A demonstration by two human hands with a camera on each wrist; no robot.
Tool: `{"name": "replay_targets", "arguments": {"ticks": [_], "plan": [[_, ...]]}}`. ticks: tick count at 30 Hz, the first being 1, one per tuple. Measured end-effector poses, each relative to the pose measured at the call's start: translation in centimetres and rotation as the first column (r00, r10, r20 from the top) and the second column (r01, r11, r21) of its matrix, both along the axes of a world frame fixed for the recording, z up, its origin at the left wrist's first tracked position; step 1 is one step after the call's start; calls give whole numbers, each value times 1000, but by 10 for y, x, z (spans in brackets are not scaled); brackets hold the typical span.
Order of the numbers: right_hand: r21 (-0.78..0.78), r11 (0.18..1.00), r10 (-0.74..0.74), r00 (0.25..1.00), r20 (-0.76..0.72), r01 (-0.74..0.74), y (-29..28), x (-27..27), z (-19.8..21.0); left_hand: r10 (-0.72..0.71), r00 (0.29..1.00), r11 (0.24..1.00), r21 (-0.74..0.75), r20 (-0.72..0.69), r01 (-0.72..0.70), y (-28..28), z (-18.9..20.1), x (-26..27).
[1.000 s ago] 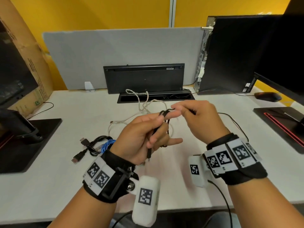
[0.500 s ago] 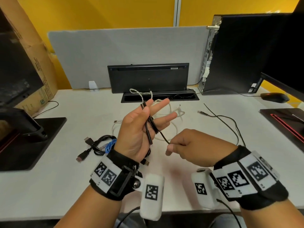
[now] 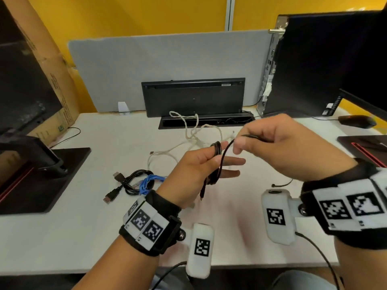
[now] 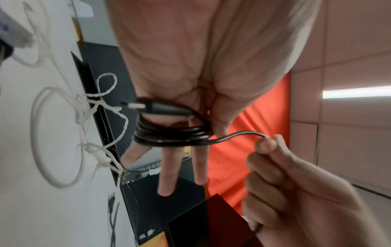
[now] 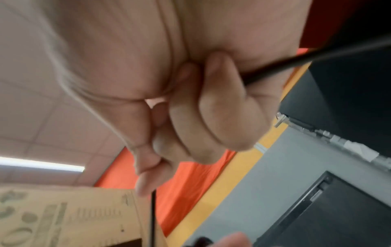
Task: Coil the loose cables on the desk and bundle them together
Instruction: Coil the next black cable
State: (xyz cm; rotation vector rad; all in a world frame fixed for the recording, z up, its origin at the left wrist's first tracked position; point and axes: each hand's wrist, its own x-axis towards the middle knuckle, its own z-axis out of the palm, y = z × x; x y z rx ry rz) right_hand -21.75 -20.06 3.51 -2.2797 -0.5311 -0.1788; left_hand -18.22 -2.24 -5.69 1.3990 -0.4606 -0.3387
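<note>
A thin black cable is wound in several loops round the outstretched fingers of my left hand, held above the desk's middle. In the left wrist view the coil circles the fingers, and the thumb pins the plug end against the hand. My right hand is just right of the coil and pinches the cable's free length between thumb and forefinger. The cable runs through that fist. A loose white cable lies tangled on the desk behind.
A coiled black and blue cable bundle lies left of my left wrist. A black keyboard stands on edge at the back above a cable slot. A computer tower, a mouse and monitor bases flank the desk.
My right hand rose from below the left hand to its upper right, drawing the black cable over the fingers. Less black cable lies on the desk.
</note>
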Motion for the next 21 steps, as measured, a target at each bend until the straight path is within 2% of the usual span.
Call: {"name": "replay_targets", "arguments": {"ticks": [3, 8, 12, 17, 21], "plan": [[57, 996, -75, 992, 101, 70, -1, 11, -7, -56, 997, 998, 8, -59, 57, -2, 2, -4], [154, 979, -165, 967, 195, 136, -5, 30, -23, -142, 980, 988, -79, -139, 132, -2, 8, -7], [188, 971, -190, 959, 212, 151, -9, 41, -32, -273, 954, 957, -139, -126, 255, 0, 13, -9], [179, 967, -195, 977, 80, 179, -10, 50, -49, -336, 939, 906, -299, -76, 300, 3, 15, -9], [-20, 995, -101, 994, -35, 100, 3, 46, -69, -327, 941, 825, -512, -88, 238, 4, 18, -7]]}}
